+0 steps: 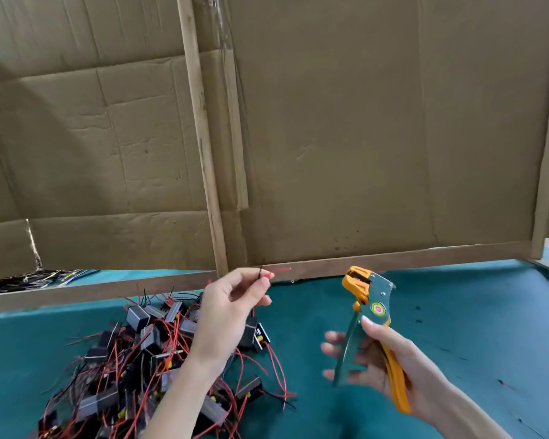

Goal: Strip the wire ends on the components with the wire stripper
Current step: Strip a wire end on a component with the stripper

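Observation:
My left hand (232, 307) is raised above the pile and pinches the red and black wires (268, 271) of one small black component (253, 335), which hangs below the hand. The wire ends stick out past my fingertips toward the right. My right hand (382, 362) grips the handles of a green and orange wire stripper (366, 315), held upright with its orange jaws at the top. The jaws stand a short way right of the wire ends and do not touch them. A pile of several black components with red and black wires (146, 359) lies on the green table at the lower left.
The green tabletop (457, 327) carries small scraps of insulation at the right. A wooden rail (393, 261) and tall cardboard panels (362, 122) close off the back. A bundle of dark wires (38, 278) lies behind the rail at far left.

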The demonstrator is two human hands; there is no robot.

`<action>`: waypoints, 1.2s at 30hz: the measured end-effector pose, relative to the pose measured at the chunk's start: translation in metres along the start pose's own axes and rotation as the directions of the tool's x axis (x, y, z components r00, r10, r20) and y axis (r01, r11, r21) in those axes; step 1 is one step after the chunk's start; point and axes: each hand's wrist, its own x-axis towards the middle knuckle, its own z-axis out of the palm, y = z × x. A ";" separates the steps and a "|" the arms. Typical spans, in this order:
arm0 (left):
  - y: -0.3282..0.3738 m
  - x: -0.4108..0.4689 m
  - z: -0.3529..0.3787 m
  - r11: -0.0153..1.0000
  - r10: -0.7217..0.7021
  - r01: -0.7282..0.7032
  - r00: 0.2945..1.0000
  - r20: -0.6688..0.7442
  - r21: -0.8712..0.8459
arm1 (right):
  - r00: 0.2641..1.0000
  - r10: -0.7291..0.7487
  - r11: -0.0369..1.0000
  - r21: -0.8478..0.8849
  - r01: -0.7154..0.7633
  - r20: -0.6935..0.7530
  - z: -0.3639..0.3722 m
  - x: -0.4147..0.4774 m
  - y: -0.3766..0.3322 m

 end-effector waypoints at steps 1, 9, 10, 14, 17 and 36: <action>-0.002 -0.002 0.003 1.000 -0.024 0.024 0.999 0.032 -0.001 | 1.000 -0.002 1.000 -0.017 0.002 0.002 -0.003 -0.001 0.001; -0.025 -0.006 0.021 0.975 -0.211 0.216 0.973 0.092 -0.056 | 0.902 -0.427 0.591 -0.776 0.220 -0.070 -0.026 -0.014 0.000; -0.027 -0.007 0.023 0.973 -0.219 0.224 0.971 0.098 -0.051 | 0.898 -0.440 0.514 -0.829 0.222 -0.033 -0.025 -0.015 -0.002; -0.034 -0.010 0.028 0.963 -0.256 0.262 0.962 0.096 -0.058 | 0.937 -0.350 0.517 -0.837 0.181 -0.013 -0.023 -0.015 -0.003; -0.036 -0.011 0.031 0.963 -0.261 0.266 0.962 0.082 -0.046 | 0.977 -0.203 0.625 -0.777 0.079 -0.063 -0.021 -0.015 -0.004; -0.015 -0.021 0.043 0.925 -0.228 0.289 0.941 0.250 -0.246 | 0.978 -0.012 0.773 -0.619 0.141 0.208 0.008 -0.027 0.021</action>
